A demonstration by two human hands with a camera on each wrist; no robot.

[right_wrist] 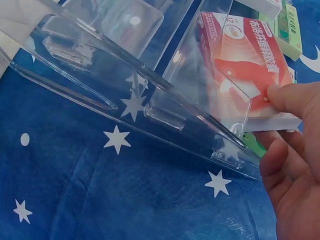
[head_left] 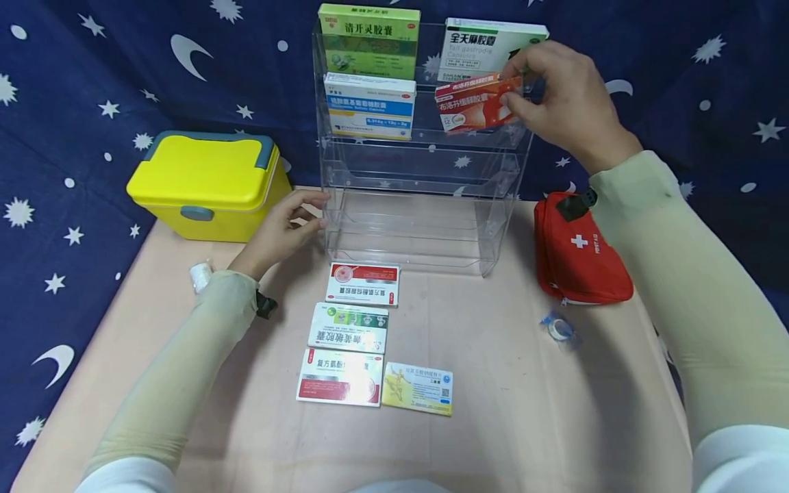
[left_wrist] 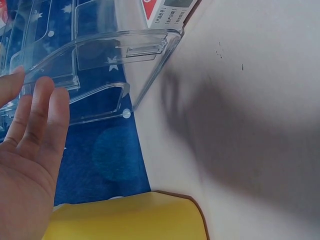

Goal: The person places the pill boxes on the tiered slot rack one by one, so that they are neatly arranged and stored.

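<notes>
A clear acrylic tiered rack [head_left: 425,178] stands at the back of the table. My right hand [head_left: 557,96] pinches a red medicine box [head_left: 477,103] at its right end, tilted, in the rack's second tier on the right. In the right wrist view my thumb [right_wrist: 292,97] presses the red box [right_wrist: 245,55] behind the clear wall [right_wrist: 150,90]. My left hand [head_left: 286,226] rests with straight fingers against the rack's lower left edge; the left wrist view shows those fingers [left_wrist: 37,120] on the clear rack [left_wrist: 100,65].
The rack holds a green box [head_left: 370,40], a white box [head_left: 487,44] and a blue-white box [head_left: 370,106]. Several medicine boxes [head_left: 364,284] lie on the table in front. A yellow case [head_left: 206,183] sits left, a red first-aid pouch [head_left: 576,250] right, tape rolls [head_left: 559,329] nearby.
</notes>
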